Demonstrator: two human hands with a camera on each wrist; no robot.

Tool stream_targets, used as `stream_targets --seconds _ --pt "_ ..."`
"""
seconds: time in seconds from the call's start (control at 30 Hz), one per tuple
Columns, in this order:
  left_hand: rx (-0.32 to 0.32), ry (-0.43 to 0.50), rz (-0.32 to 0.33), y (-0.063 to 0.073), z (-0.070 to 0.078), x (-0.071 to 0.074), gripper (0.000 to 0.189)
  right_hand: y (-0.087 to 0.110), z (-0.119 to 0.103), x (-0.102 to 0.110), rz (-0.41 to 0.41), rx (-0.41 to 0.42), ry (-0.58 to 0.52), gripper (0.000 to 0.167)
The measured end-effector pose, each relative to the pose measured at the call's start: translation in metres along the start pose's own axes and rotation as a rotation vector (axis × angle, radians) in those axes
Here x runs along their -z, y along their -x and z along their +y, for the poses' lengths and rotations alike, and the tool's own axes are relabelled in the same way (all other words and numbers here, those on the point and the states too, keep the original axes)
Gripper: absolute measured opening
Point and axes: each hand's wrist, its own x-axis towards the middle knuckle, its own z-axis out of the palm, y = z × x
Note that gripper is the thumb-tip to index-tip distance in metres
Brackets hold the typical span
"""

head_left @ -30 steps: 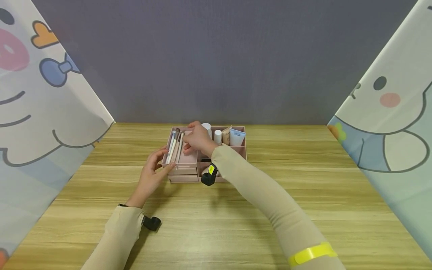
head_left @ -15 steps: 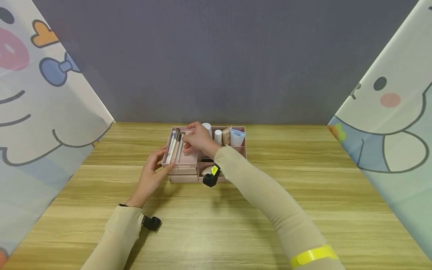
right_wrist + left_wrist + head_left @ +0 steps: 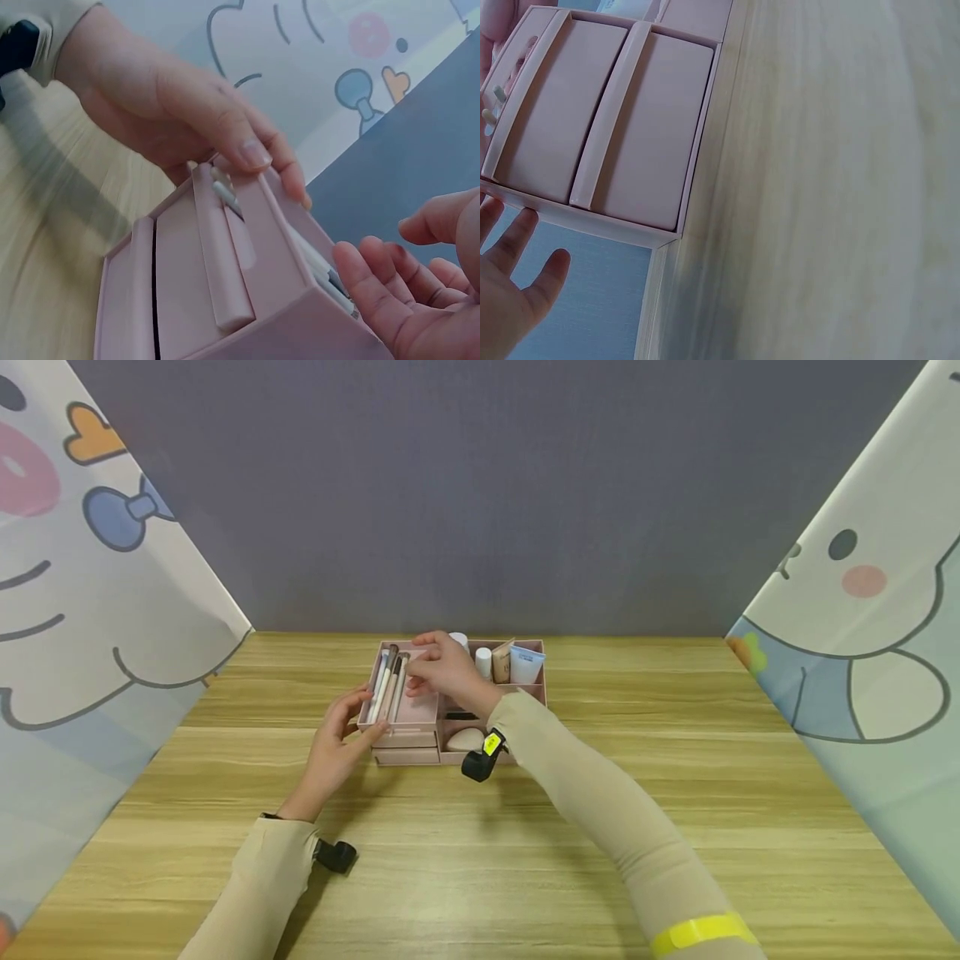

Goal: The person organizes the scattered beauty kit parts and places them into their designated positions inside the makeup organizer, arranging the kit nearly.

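A pink makeup organizer (image 3: 405,758) stands near the back of the table, with several makeup brushes (image 3: 387,692) lying in its left top tray. My left hand (image 3: 339,750) grips that tray's front left corner, thumb on the front edge and fingers along the side. In the right wrist view, the left thumb (image 3: 256,154) presses at the top front edge. Over the tray hovers my right hand (image 3: 452,675), fingers loosely bent near the brush heads. Nothing shows between the right thumb and fingers (image 3: 375,289). Two drawer fronts (image 3: 654,131) show in the left wrist view.
In the organizer's right part stand a white-capped bottle (image 3: 483,662), a beige tube (image 3: 502,662) and a pale blue tube (image 3: 527,666). A rounded makeup sponge (image 3: 465,740) lies in the front compartment. Behind the wooden table (image 3: 480,868) rises a grey panel (image 3: 480,502).
My right wrist and forearm have shifted slightly right, uncovering more of the sponge. The right fingers stay over the tray, a little more spread. My left hand keeps its grip.
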Motion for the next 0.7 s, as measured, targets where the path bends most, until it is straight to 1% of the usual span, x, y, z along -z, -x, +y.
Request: stream_targets --seconds 0.23,0.37,0.53,0.7 --pt "-0.009 0.001 0.004 -0.001 0.001 0.0 0.045 0.015 -0.005 0.012 -0.025 0.012 0.0 0.049" --pt "-0.006 0.0 0.005 0.0 0.001 0.0 0.045 0.022 -0.007 0.02 -0.019 0.015 -0.003 0.047" --pt "-0.002 0.005 0.0 -0.001 0.001 0.0 0.046 0.029 -0.006 0.029 -0.01 0.018 -0.04 0.046" --pt "-0.001 0.005 -0.004 0.0 0.0 0.0 0.046 0.038 -0.002 0.039 -0.041 0.012 -0.069 0.046"
